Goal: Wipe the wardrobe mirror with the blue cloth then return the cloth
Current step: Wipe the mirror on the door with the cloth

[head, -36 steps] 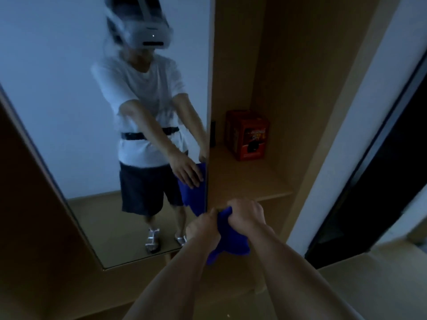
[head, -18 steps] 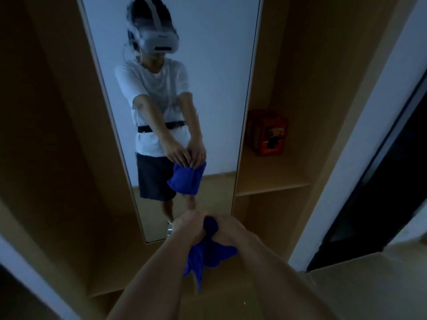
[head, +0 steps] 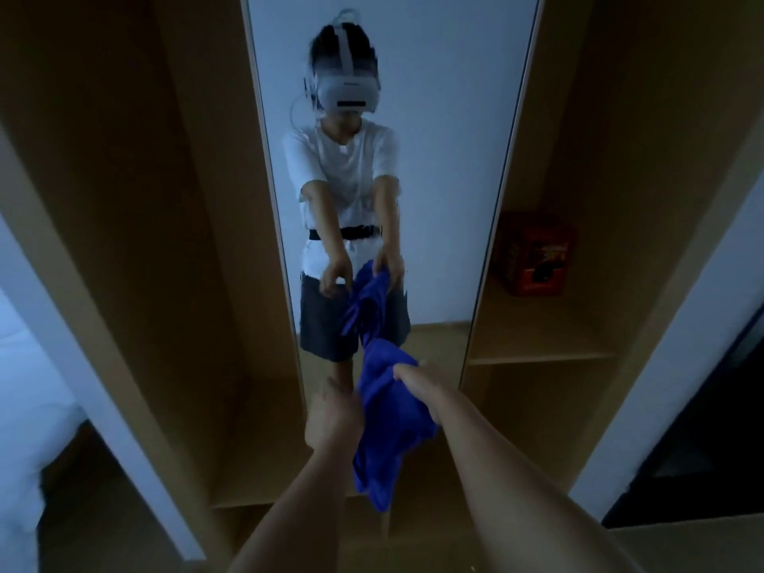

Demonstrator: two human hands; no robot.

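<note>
Right hand (head: pixel 421 390) grips the crumpled bright blue cloth (head: pixel 392 419) from the right side, thumb on top and fingers wrapped into the fabric. Left hand (head: pixel 335 419) sits against the cloth's left edge; its fingers curl toward the fabric, but the cloth hides the fingertips, so whether they pinch it cannot be told. Cloth hangs bunched between both hands, lower corner dangling free, held in front of the bottom of the tall narrow wardrobe mirror (head: pixel 446 159); whether cloth touches glass cannot be told.

Hidden or unclear: lighting is dim and bluish, detail is soft. Both forearms run out of the bottom edge of the view. Mirror top is cut off by the frame. Reflection shows a person in a white T-shirt, dark shorts and a white headset, holding the same cloth; feet are blocked by the real hands and cloth.

Surroundings: red cardboard box (head: pixel 533 254) with a dark printed picture stands on the light wooden shelf (head: pixel 537 349) in the open compartment right of the mirror; print illegible. Tall wooden wardrobe compartment (head: pixel 144 241) left of the mirror is in shadow. White bedding (head: pixel 25 407) shows at far left, cut off. Dark doorway (head: pixel 703 448) at far right. Floor is light brown.
</note>
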